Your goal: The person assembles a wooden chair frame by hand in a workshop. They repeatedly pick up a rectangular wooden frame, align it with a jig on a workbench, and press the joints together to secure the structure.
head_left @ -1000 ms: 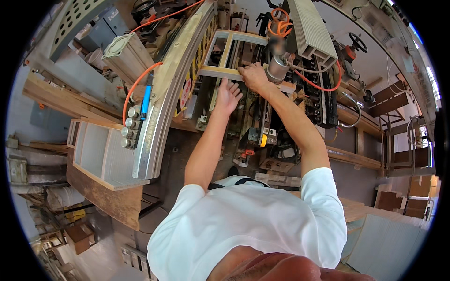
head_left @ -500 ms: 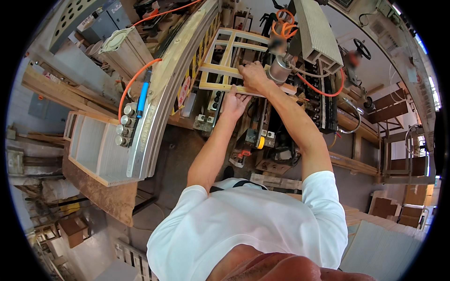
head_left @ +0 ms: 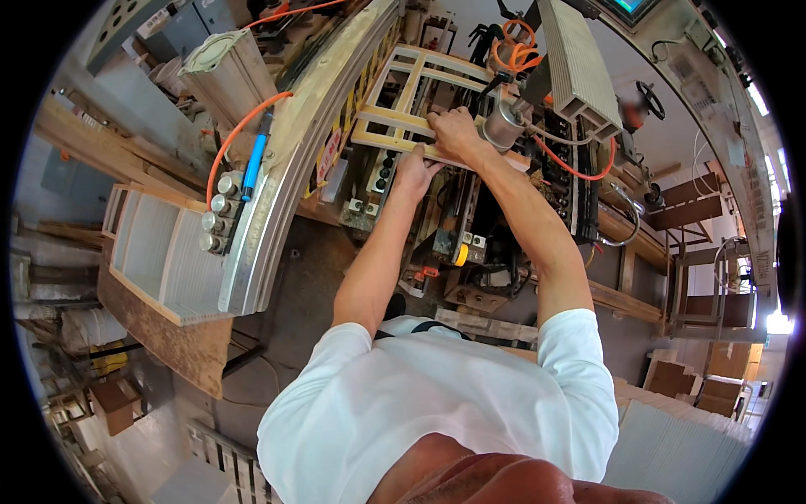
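A pale wooden frame [head_left: 397,119] with crossbars lies on the machine in front of me. My left hand [head_left: 414,175] holds its near rail from below, the thumb at the rail's edge and the fingers partly hidden underneath. My right hand [head_left: 457,137] is closed on the frame near its right end, fingers bent over the wood and their tips out of sight. Just right of that hand stands a round metal cylinder [head_left: 503,126], part of the machine.
A long metal beam [head_left: 277,197] carries a blue tube [head_left: 255,168] and several round knobs at my left. Beyond it, a stack of pale frames [head_left: 172,252] sits on a brown board [head_left: 159,323]. A ribbed metal column [head_left: 579,71] and orange hoses [head_left: 514,55] rise at the upper right.
The view has shifted slightly. My left hand's fingers, spread below the rail before, are now drawn in closer to it. My right hand keeps its place on the frame.
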### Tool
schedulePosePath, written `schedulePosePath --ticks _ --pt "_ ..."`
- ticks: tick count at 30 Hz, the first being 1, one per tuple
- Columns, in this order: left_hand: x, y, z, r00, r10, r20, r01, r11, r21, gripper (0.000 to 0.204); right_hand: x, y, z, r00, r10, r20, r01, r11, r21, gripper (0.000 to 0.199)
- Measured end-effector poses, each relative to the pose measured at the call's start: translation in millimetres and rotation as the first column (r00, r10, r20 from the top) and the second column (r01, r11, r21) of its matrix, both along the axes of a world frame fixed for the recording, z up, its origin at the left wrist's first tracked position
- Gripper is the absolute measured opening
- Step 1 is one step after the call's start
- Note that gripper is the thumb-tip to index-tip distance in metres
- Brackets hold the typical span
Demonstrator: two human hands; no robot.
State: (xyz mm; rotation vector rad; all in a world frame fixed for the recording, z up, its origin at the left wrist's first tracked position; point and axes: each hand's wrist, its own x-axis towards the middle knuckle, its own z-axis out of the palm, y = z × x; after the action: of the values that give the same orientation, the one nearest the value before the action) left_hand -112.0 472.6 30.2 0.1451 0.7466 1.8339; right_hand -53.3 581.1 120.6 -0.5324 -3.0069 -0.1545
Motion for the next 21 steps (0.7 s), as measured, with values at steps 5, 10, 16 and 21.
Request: schedulePosePath --ticks 5,10,16,21 --pt "3.7 14.5 21.9 0.982 0.152 -0.108 -0.158 0.987 -0.043 0.038 -0.2 4.3 -1.1 0.999 0.027 -0.043 -0.024 0.997 0.074 0.021" --pt "-8.9 25.5 3.3 0.980 0.153 -0.124 -0.158 0.987 -0.034 0.039 -0.9 -2.3 -1.1 0.998 0.037 -0.045 -0.035 0.998 0.053 0.021" --pt "22.3 16.9 -10.0 0.997 0.079 -0.022 -0.079 0.997 -0.003 0.040 1.0 -5.1 1.5 0.999 -0.037 0.040 0.036 0.999 0.029 0.031" --pt "13.0 12.3 -7.0 0.993 0.099 -0.061 -0.097 0.994 0.040 0.034 -3.9 -9.2 8.2 0.999 -0.017 0.030 0.016 1.000 0.021 0.032"
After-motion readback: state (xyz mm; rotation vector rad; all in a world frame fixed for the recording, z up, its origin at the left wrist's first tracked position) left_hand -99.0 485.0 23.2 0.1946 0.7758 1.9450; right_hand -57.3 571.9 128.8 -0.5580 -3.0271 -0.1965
